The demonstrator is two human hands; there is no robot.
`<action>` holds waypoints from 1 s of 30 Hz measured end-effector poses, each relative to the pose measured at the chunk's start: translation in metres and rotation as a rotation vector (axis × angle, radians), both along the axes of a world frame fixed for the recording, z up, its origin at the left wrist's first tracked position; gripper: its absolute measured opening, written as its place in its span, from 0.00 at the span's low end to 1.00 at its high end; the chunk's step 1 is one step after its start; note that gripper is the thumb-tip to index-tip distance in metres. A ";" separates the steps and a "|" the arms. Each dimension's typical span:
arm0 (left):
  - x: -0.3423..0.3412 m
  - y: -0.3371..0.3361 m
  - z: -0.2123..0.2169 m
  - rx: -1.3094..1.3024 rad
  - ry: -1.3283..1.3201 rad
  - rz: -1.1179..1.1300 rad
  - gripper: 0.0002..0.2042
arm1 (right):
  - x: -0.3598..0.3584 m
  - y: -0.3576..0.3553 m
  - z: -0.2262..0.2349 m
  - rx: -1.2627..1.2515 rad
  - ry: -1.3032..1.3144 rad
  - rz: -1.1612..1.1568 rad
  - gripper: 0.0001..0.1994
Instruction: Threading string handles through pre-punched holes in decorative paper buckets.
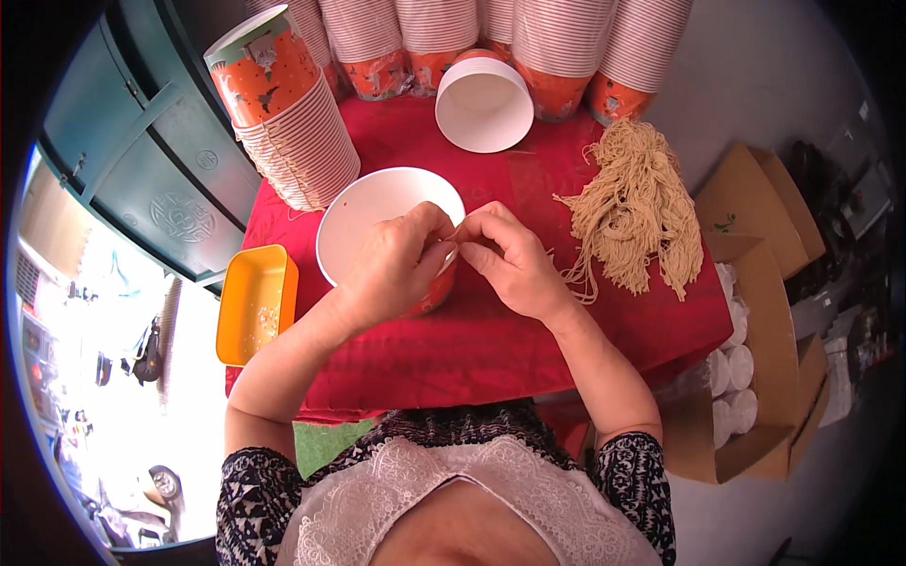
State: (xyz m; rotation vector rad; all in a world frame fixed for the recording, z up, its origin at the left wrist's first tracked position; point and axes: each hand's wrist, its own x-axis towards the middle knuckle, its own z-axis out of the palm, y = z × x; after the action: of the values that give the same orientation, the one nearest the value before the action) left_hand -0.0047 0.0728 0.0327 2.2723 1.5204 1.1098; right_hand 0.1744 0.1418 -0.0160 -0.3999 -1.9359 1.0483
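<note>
My left hand (401, 255) and my right hand (514, 259) meet at the right rim of a large paper bucket (363, 212), white inside with an orange printed outside. Both are closed, thumbs and forefingers pinched close together. Whatever lies between the fingertips is too small to make out. Off to the right of my right hand, a heap of beige string (637, 208) covers part of the red cloth, loose ends trailing toward me. Left of the bucket sits a yellow plastic tray (229, 307) with small pale bits in it.
A tilted stack of orange-printed buckets (302, 156) stands at the back left, strings hanging along it. Another bucket (486, 104) lies with its white mouth toward me. Several wrapped stacks (439, 28) line the far edge. An open cardboard box (774, 330) with white round items stands right of the red-covered table (377, 377).
</note>
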 end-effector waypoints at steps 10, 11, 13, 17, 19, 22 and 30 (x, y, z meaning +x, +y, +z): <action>-0.002 0.001 0.000 -0.066 -0.041 -0.014 0.07 | 0.000 -0.002 0.001 -0.129 0.030 0.014 0.06; -0.002 0.001 0.001 -0.065 -0.041 -0.013 0.07 | 0.000 -0.001 0.000 -0.084 0.028 0.018 0.07; -0.002 0.001 0.001 -0.045 -0.025 -0.015 0.07 | 0.000 0.000 -0.001 -0.038 0.025 0.022 0.07; -0.003 0.000 0.002 -0.069 -0.030 -0.008 0.07 | -0.005 -0.005 0.000 -0.048 0.057 -0.030 0.06; -0.002 0.001 0.003 -0.118 -0.072 -0.003 0.06 | -0.006 -0.008 0.001 -0.047 0.087 -0.062 0.06; -0.004 0.002 0.004 -0.152 -0.119 -0.023 0.05 | -0.007 -0.015 -0.002 0.174 0.097 -0.227 0.05; -0.007 0.004 0.006 -0.334 -0.236 0.031 0.06 | -0.007 -0.020 -0.007 0.626 0.071 -0.427 0.07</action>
State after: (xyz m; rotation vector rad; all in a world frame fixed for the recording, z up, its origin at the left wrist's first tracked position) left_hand -0.0117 0.0766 0.0389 1.8359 1.5189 1.0026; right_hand 0.1672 0.1217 -0.0234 -0.3837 -1.8846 0.1601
